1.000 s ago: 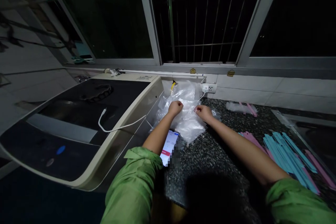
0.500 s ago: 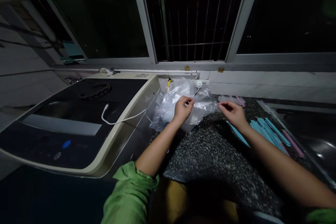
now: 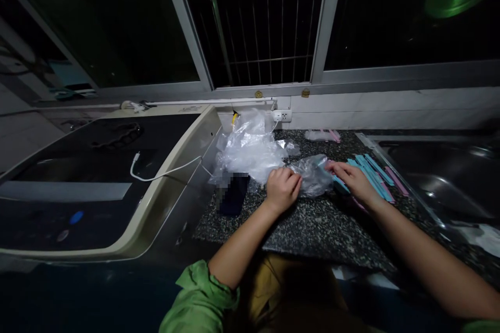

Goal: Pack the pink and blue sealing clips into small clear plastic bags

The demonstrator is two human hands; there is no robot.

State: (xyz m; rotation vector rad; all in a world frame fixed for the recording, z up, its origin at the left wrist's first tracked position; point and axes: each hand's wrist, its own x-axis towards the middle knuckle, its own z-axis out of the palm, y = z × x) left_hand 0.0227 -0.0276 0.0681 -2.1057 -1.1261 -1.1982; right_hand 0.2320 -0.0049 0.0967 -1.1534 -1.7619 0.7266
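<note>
A small clear plastic bag (image 3: pixel 313 181) lies crumpled between my two hands, low over the dark speckled counter. My left hand (image 3: pixel 284 187) is closed, its curled fingers gripping the bag's left end. On the other side, my right hand (image 3: pixel 353 182) pinches the bag's right edge with thumb and fingertips. A bit of turquoise shows beside those fingertips; what it belongs to is unclear. Behind my left hand spreads a heap of clear plastic bags (image 3: pixel 250 148). Flat turquoise and pink strips (image 3: pixel 373 179) lie on the counter just beyond my right hand.
A dark phone-like object (image 3: pixel 236 195) rests left of my left hand. The washing machine (image 3: pixel 156 218) stands at left with a white cable (image 3: pixel 167 173) across it. At right is a steel sink (image 3: pixel 449 177). A small packet (image 3: pixel 322 136) lies near the wall socket (image 3: pixel 282 115).
Both hands have come lower and nearer to me, away from the heap, and the small bag now shows between them. My left hand's fingers have curled in. The view has swung right.
</note>
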